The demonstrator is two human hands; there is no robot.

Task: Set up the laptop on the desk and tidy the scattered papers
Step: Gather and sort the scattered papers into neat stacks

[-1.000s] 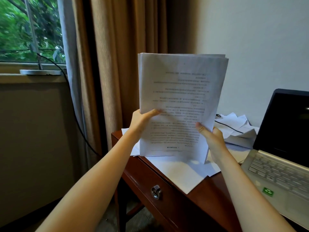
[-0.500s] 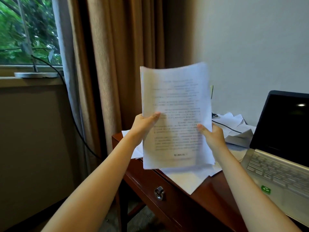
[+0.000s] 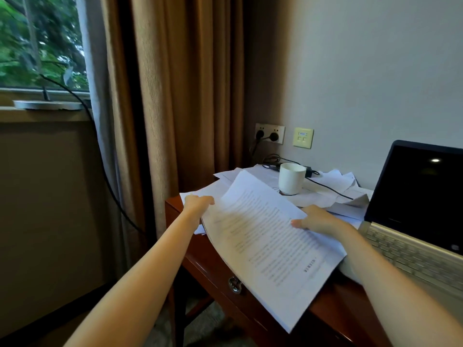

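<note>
Desk (image 3: pixel 200 261): stack (image 3: pixel 263 244) gripped at side edges by left hand (image 3: pixel 198 206), right hand (image 3: pixel 319 220); long axis toward viewer, overhanging front.

Paper stack (image 3: pixel 265 236) tipped from upright to near flat, lowered over desk (image 3: pixel 333 311); both hands lower.

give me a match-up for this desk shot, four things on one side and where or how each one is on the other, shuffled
Things:
1. printed stack
2. white cup
3. laptop
4. wall socket

Place or state:
a. open, screen dark, at the right of the desk
b. gripped at its side edges by the left hand and right hand
c. on the wall, plugs in it
d. upright on loose sheets behind the stack

Pairs: 1-b, 2-d, 3-a, 4-c
</note>
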